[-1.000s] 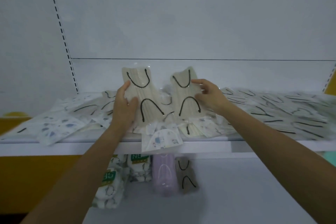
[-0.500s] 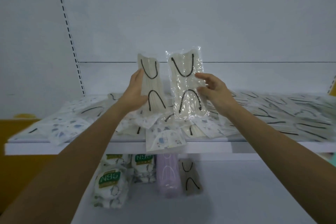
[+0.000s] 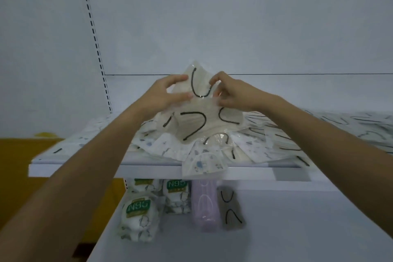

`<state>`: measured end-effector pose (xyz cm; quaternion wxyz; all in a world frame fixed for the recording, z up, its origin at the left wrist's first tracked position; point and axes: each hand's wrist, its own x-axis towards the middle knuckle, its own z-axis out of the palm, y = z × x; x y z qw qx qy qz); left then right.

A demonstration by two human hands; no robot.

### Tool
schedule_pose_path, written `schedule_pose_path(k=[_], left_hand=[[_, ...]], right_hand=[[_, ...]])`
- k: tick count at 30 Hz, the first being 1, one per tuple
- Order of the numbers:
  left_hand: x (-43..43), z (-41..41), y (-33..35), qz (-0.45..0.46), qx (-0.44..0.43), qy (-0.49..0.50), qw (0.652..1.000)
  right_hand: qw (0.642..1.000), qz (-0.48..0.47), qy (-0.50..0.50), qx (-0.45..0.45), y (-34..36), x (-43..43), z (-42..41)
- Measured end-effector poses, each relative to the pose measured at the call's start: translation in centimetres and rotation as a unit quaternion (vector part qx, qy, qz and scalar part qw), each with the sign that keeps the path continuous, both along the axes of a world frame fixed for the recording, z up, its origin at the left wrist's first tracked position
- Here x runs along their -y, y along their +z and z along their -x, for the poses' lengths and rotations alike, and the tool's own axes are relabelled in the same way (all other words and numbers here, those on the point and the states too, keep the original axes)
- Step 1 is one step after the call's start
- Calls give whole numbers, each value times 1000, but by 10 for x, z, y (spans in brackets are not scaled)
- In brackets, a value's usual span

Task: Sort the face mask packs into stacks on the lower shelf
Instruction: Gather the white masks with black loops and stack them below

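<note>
Dim, bluish, even light; soft overall focus, motion blur at right, wide-angle bending toward the edges.

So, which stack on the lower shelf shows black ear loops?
The greyish stack at the right end, next to the lilac stack. The lilac one has pale loops, and the white packs to its left carry green labels.

Left hand (image 3: 168, 95) and right hand (image 3: 234, 93) pinch the cream mask packs (image 3: 191, 122), black ear loops visible, above the middle of the upper shelf (image 3: 148, 169). Loose packs (image 3: 287, 136) cover that shelf; one printed pack (image 3: 204, 162) overhangs its front edge. On the lower shelf (image 3: 297, 219), toward its left edge: N95 packs (image 3: 138, 217), a lilac pack (image 3: 205, 206), a grey pack (image 3: 230, 208), side by side
</note>
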<state>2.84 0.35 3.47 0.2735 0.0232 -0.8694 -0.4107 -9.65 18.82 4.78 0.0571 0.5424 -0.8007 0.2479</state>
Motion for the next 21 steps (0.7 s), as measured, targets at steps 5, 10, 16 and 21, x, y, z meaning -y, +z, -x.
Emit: schedule_pose_path(k=[5,10,16,21], left_hand=[[4,-7,-14,-54,-45,-2,998],[12,-23,-8,-139,53,-79,986],[34,-33,-13,-67,52,-62,995],[60,-50,-29,-148,-91,1,985]], right_hand=[[988,151,4,-19,-2,18,-6],[998,45,13,-43,1,35,-16],[996,44,36,-66,7,64,-41],[960,263,-71,-65,-12,76,-47]])
